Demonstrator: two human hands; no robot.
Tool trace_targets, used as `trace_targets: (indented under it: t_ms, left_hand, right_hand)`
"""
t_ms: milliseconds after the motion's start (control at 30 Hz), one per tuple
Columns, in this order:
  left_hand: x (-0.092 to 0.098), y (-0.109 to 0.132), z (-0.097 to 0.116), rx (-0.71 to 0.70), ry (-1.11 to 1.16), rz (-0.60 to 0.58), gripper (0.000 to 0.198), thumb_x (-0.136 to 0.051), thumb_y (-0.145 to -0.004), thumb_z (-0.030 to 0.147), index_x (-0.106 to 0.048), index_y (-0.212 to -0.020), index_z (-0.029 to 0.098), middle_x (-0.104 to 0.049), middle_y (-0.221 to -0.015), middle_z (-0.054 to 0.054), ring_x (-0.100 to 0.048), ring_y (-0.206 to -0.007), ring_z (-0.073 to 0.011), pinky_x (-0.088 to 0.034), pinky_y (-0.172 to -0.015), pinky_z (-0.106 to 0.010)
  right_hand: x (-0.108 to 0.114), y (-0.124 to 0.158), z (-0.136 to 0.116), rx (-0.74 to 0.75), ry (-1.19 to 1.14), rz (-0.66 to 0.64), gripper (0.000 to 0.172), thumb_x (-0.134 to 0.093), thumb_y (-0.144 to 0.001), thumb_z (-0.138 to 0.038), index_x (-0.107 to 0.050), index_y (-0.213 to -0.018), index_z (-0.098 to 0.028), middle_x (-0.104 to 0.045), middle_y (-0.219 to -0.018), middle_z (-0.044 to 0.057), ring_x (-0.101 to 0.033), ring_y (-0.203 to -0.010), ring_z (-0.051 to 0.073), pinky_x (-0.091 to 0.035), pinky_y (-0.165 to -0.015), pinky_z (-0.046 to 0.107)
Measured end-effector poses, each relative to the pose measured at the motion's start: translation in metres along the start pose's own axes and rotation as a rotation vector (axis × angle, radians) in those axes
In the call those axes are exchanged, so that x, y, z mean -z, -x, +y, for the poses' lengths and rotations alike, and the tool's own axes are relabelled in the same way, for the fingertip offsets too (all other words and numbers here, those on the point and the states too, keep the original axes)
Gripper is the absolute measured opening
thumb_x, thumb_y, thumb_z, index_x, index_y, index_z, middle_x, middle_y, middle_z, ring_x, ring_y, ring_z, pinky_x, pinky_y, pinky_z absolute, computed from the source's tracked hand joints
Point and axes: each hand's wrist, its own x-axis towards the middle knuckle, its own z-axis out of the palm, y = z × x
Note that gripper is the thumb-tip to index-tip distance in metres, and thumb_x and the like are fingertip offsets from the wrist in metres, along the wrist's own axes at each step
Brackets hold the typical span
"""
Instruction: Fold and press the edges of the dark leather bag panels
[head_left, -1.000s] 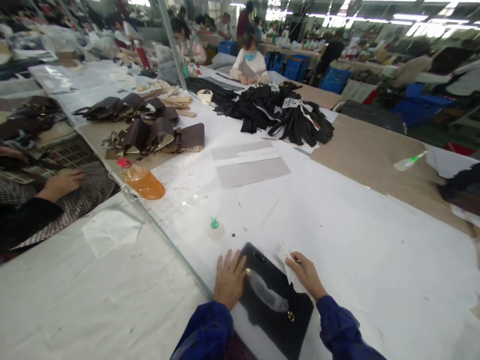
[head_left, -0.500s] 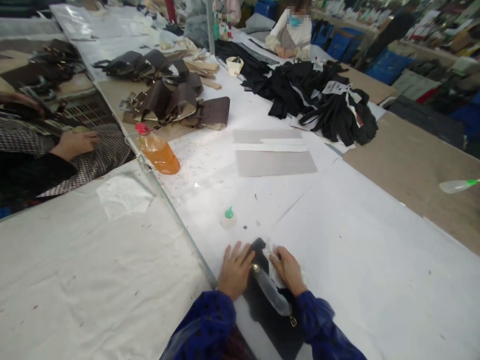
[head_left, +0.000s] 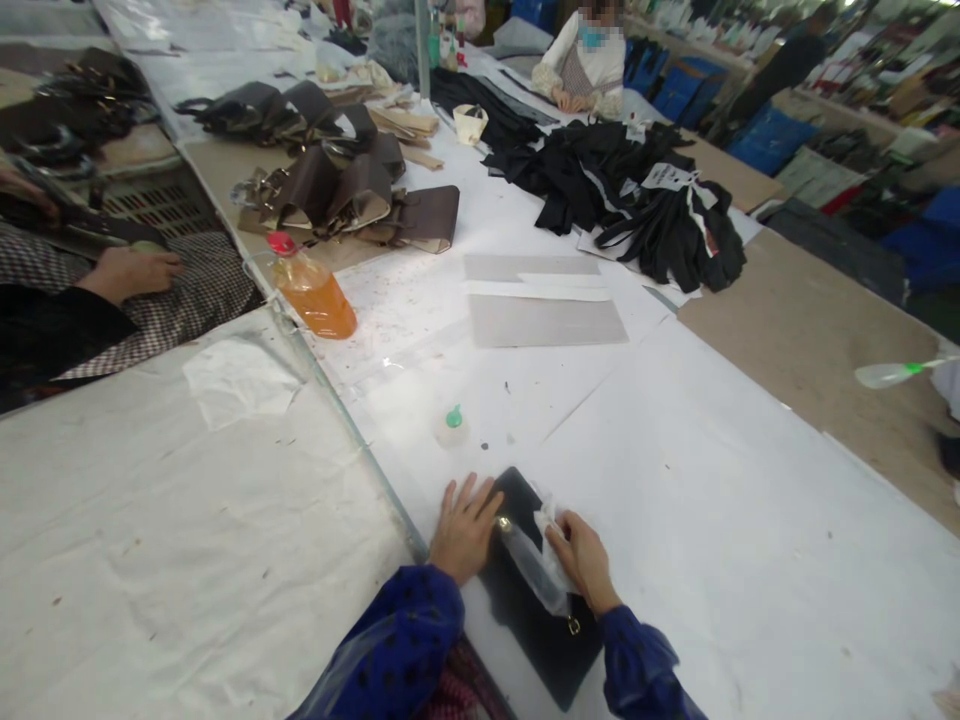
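Observation:
A black handbag (head_left: 517, 610) lies flat on the white table in front of me, with gold-coloured fittings and a handle (head_left: 536, 570) wrapped in clear plastic. My left hand (head_left: 461, 530) rests on the bag's far left edge, fingers spread. My right hand (head_left: 585, 560) pinches a crumpled white cloth (head_left: 550, 535) against the bag's right side, beside the handle. Just beyond the bag stands a small translucent bottle with a green cap (head_left: 454, 417).
An orange-filled bottle (head_left: 316, 297) stands near the table seam. Brown bags (head_left: 352, 190) and black straps (head_left: 615, 180) are piled farther back. A grey sheet (head_left: 544, 318) lies mid-table. At left are a co-worker's hands (head_left: 135, 272); another person (head_left: 589, 60) sits at the far side.
My right hand has moved with the cloth down along the bag, toward me. My left hand keeps its place on the bag's edge. The view has shifted slightly.

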Motion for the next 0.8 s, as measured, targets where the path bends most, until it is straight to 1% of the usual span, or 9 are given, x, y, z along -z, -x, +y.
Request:
trace_targets:
  t_ms: [67, 100, 233, 267, 333, 433, 500, 700, 800]
  left_hand:
    - [-0.001, 0.0, 0.0, -0.001, -0.003, 0.0, 0.041, -0.05, -0.099, 0.027, -0.056, -0.14, 0.028, -0.052, -0.153, 0.001, -0.04, -0.145, -0.0318, -0.031, -0.118, -0.06]
    - [-0.001, 0.0, 0.0, -0.001, -0.004, -0.004, 0.042, -0.05, -0.099, 0.027, -0.055, -0.14, 0.028, -0.051, -0.153, 0.001, -0.04, -0.145, -0.032, -0.031, -0.118, -0.061]
    - [-0.002, 0.002, 0.001, -0.004, -0.012, -0.029, 0.042, -0.047, -0.1, 0.026, -0.054, -0.142, 0.028, -0.05, -0.154, 0.0, -0.038, -0.146, -0.0324, -0.029, -0.118, -0.061]
    - [-0.002, 0.002, 0.002, -0.007, -0.014, -0.032, 0.043, -0.047, -0.1, 0.026, -0.054, -0.142, 0.028, -0.05, -0.154, 0.0, -0.038, -0.146, -0.0327, -0.029, -0.118, -0.062]
    - [-0.001, 0.001, 0.003, -0.009, -0.018, -0.031, 0.042, -0.046, -0.1, 0.025, -0.054, -0.142, 0.027, -0.051, -0.154, 0.0, -0.039, -0.146, -0.0333, -0.03, -0.117, -0.062]
    - [0.0, 0.0, 0.004, -0.01, -0.024, -0.021, 0.042, -0.047, -0.1, 0.026, -0.055, -0.141, 0.028, -0.052, -0.153, 0.0, -0.04, -0.145, -0.0328, -0.031, -0.117, -0.061]
    - [-0.001, 0.0, 0.003, -0.006, -0.029, -0.02, 0.042, -0.048, -0.099, 0.027, -0.055, -0.14, 0.029, -0.052, -0.153, 0.0, -0.039, -0.146, -0.0315, -0.031, -0.118, -0.06]
    - [-0.003, 0.001, 0.004, -0.001, -0.04, -0.058, 0.044, -0.048, -0.099, 0.026, -0.053, -0.142, 0.028, -0.049, -0.155, -0.001, -0.036, -0.147, -0.0309, -0.028, -0.119, -0.06]
    - [-0.002, 0.001, 0.006, -0.005, -0.046, -0.056, 0.044, -0.047, -0.099, 0.024, -0.053, -0.142, 0.027, -0.05, -0.154, -0.003, -0.037, -0.147, -0.0317, -0.029, -0.119, -0.061]
  right_hand:
    - [0.001, 0.007, 0.003, -0.029, 0.016, -0.011, 0.02, -0.063, -0.098, -0.032, -0.064, -0.087, -0.015, -0.065, -0.081, -0.001, -0.063, -0.074, 0.014, -0.055, -0.072, 0.032]
    - [0.001, 0.002, -0.002, -0.037, 0.019, -0.011, 0.02, -0.062, -0.098, -0.032, -0.064, -0.088, -0.015, -0.065, -0.083, 0.0, -0.064, -0.076, 0.015, -0.055, -0.074, 0.033]
    - [0.001, -0.039, -0.035, -0.036, -0.007, 0.014, 0.022, -0.06, -0.099, -0.036, -0.065, -0.102, -0.016, -0.068, -0.103, 0.005, -0.066, -0.092, 0.018, -0.056, -0.083, 0.039]
    - [0.002, -0.044, -0.04, -0.038, -0.017, 0.013, 0.023, -0.06, -0.099, -0.037, -0.065, -0.105, -0.016, -0.068, -0.104, 0.005, -0.066, -0.093, 0.019, -0.056, -0.084, 0.039]
    - [0.005, -0.041, -0.038, -0.051, -0.034, -0.01, 0.023, -0.06, -0.099, -0.037, -0.066, -0.104, -0.015, -0.068, -0.101, 0.004, -0.067, -0.09, 0.018, -0.057, -0.082, 0.039]
    - [0.009, -0.018, -0.022, -0.095, -0.043, -0.065, 0.023, -0.061, -0.099, -0.037, -0.066, -0.096, -0.015, -0.069, -0.091, 0.002, -0.066, -0.081, 0.016, -0.057, -0.076, 0.035]
    - [0.009, -0.011, -0.017, -0.121, -0.042, -0.085, 0.024, -0.061, -0.098, -0.038, -0.066, -0.093, -0.015, -0.068, -0.088, 0.002, -0.066, -0.078, 0.015, -0.057, -0.075, 0.034]
    - [0.008, -0.046, -0.038, -0.102, -0.078, -0.074, 0.025, -0.061, -0.098, -0.04, -0.067, -0.098, -0.015, -0.069, -0.097, 0.004, -0.066, -0.086, 0.017, -0.056, -0.079, 0.036]
    - [0.01, -0.037, -0.031, -0.12, -0.094, -0.087, 0.027, -0.061, -0.098, -0.041, -0.066, -0.096, -0.015, -0.069, -0.093, 0.003, -0.066, -0.082, 0.016, -0.056, -0.077, 0.035]
